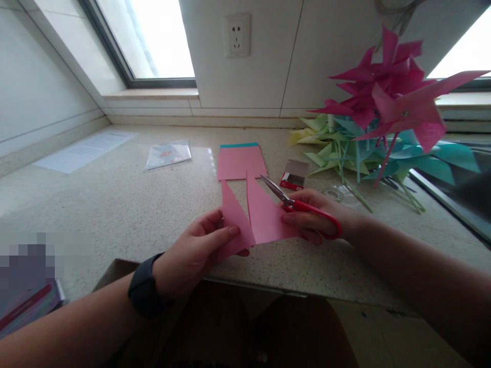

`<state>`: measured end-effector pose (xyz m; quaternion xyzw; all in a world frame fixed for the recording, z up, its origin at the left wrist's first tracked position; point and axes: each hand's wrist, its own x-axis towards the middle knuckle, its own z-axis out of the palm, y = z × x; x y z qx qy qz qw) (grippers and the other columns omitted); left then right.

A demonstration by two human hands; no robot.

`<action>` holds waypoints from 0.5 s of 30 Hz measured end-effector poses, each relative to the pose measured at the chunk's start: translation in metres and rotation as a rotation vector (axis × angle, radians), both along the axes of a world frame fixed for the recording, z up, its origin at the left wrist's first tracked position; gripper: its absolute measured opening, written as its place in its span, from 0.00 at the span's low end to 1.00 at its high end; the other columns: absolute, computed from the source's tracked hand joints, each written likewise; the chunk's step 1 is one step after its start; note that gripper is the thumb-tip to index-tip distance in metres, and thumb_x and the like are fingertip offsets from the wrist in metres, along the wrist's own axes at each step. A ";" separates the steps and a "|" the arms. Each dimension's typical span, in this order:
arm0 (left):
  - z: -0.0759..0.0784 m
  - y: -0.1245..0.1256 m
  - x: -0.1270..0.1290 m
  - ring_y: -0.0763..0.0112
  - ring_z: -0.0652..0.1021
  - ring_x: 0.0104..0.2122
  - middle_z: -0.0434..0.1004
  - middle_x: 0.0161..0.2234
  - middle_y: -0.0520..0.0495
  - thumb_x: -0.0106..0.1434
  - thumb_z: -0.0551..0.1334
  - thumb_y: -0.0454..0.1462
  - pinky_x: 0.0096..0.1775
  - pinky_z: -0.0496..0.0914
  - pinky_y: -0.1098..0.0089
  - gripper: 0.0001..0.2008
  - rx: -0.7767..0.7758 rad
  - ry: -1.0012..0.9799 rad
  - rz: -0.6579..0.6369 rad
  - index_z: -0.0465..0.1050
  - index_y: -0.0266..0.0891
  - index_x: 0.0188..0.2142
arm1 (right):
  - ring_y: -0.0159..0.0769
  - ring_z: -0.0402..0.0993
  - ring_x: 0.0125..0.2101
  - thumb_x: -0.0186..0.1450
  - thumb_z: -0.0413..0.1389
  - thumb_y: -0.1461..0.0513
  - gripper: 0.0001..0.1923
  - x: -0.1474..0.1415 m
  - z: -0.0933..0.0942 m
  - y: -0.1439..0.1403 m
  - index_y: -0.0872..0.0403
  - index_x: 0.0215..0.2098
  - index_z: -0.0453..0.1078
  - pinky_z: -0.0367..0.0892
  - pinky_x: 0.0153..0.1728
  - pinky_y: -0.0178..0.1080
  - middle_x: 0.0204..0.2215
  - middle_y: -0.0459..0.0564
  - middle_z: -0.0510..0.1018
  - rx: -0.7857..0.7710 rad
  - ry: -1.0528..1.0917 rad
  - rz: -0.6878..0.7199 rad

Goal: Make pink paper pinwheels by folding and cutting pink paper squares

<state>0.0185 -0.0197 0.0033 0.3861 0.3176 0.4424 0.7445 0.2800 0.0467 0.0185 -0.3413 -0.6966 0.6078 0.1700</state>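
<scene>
My left hand, with a dark band at the wrist, pinches the left part of a pink paper sheet between thumb and fingers. A slit splits the sheet from its far edge down toward the near edge, and the two parts stand apart. On the other side, my right hand grips the sheet's right part and also keeps hold of red-handled scissors. The scissor blades point up and left, above the paper. Just beyond the sheet lies a stack of pink paper squares with a blue edge at the back.
Pink, green, yellow and blue paper pinwheels crowd the right side. Near my right hand are a small red box and a tape roll. A clear packet and a printed sheet lie left on the speckled counter.
</scene>
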 end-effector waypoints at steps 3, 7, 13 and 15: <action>-0.003 0.003 -0.002 0.67 0.80 0.44 0.81 0.48 0.44 0.65 0.67 0.35 0.45 0.75 0.70 0.17 0.133 0.163 0.015 0.72 0.41 0.53 | 0.24 0.61 0.11 0.68 0.59 0.52 0.19 0.005 -0.002 0.002 0.54 0.25 0.64 0.55 0.11 0.25 0.11 0.38 0.67 0.016 0.027 0.014; -0.006 0.010 -0.012 0.61 0.78 0.47 0.77 0.51 0.39 0.68 0.64 0.37 0.49 0.73 0.58 0.24 0.481 0.531 0.019 0.61 0.42 0.61 | 0.24 0.60 0.10 0.68 0.58 0.52 0.20 0.010 -0.002 0.004 0.54 0.24 0.63 0.56 0.11 0.25 0.10 0.38 0.67 0.012 0.033 0.012; 0.005 0.015 -0.021 0.48 0.64 0.62 0.52 0.68 0.34 0.64 0.65 0.31 0.57 0.67 0.47 0.42 1.312 1.217 0.258 0.45 0.50 0.71 | 0.23 0.60 0.10 0.69 0.58 0.52 0.19 0.008 0.001 0.000 0.54 0.25 0.64 0.57 0.10 0.25 0.10 0.38 0.67 -0.030 0.078 0.039; 0.011 0.011 -0.018 0.47 0.62 0.64 0.52 0.68 0.37 0.63 0.66 0.31 0.59 0.64 0.46 0.36 1.479 1.335 0.305 0.57 0.52 0.67 | 0.24 0.60 0.10 0.69 0.59 0.52 0.20 0.004 0.003 -0.003 0.54 0.24 0.64 0.57 0.11 0.25 0.10 0.38 0.67 -0.051 0.092 0.055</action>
